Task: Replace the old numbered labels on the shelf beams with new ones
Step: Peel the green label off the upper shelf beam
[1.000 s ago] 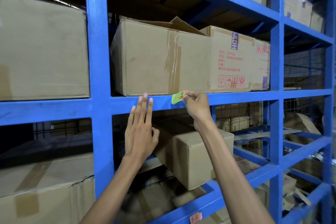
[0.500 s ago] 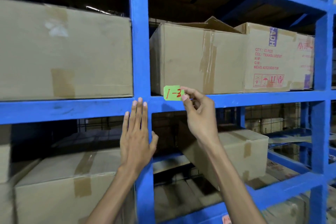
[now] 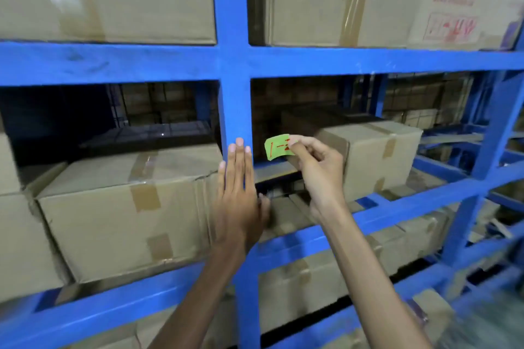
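The left hand (image 3: 238,193) lies flat against the blue upright (image 3: 234,110), fingers straight. At its 3 o'clock the right hand (image 3: 319,170) pinches the green label (image 3: 276,149) (red "1-", the rest hidden). The shelf beam (image 3: 368,61) runs well apart at the label's 12 o'clock. Taped cardboard boxes (image 3: 122,207) fill the shelves.

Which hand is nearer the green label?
Right. The right hand pinches the green label by its right edge; the left hand is open over the blue upright, left of the label, not touching it.
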`<state>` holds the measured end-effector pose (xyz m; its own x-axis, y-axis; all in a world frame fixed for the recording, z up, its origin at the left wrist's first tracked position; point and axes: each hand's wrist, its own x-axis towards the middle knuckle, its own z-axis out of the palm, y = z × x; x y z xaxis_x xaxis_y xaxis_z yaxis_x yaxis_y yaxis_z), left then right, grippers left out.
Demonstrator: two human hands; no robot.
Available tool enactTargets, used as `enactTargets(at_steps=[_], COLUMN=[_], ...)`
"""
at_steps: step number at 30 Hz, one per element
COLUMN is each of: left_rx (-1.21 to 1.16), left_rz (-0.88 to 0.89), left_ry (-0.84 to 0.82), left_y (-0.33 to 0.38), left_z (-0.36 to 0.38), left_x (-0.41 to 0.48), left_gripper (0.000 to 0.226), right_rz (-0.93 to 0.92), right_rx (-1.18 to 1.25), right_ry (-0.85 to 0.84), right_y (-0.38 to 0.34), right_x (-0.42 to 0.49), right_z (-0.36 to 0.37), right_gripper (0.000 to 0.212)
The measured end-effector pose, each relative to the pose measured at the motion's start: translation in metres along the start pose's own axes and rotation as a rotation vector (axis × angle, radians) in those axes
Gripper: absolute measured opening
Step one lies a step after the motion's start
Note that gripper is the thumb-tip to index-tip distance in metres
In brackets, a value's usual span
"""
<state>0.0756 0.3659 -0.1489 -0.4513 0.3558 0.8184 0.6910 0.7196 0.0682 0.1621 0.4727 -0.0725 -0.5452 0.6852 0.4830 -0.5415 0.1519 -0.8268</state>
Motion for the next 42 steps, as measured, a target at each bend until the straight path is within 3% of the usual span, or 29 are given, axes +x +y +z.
enactTargets(at_steps=[7,23,28,32,37,40,42], left_rx=[-0.105,-0.012,-0.028,-0.053,-0.053,-0.085,-0.100], left_rz=[-0.058,-0.173,-0.215,-0.251,-0.293,-0.329,-0.360], left_ry=[-0.156,-0.521,-0.600,-0.671,-0.791,-0.823,-0.849], left_y=[0.005,0.007,0.012,0.013,0.015,0.015,0.016], left_z=[0.054,0.202,0.253,0.296,0.341,0.359,0.370], left_x=[-0.107,-0.336,-0.409,-0.479,-0.551,-0.582,-0.598], left_gripper=[0.100,0.108,0.107,0.104,0.107,0.106,0.105], right_rz=[0.139,0.538,0.648,0.833,1.055,1.141,1.199], right_rx=[-0.127,-0.342,-0.552,-0.695,-0.731,-0.802,-0.895], right_ry=[0.067,0.041,0.034,0.051,0.154,0.209,0.197], right_y=[0.105,0.327,0.404,0.488,0.567,0.592,0.608], right_x=[-0.063,-0.213,-0.258,-0.301,-0.345,-0.361,-0.370], right_z=[-0.044,-0.168,-0.225,-0.280,-0.341,-0.369,-0.392], right_gripper=[0.016,0.011,0.006,0.019,0.019,0.005,0.010])
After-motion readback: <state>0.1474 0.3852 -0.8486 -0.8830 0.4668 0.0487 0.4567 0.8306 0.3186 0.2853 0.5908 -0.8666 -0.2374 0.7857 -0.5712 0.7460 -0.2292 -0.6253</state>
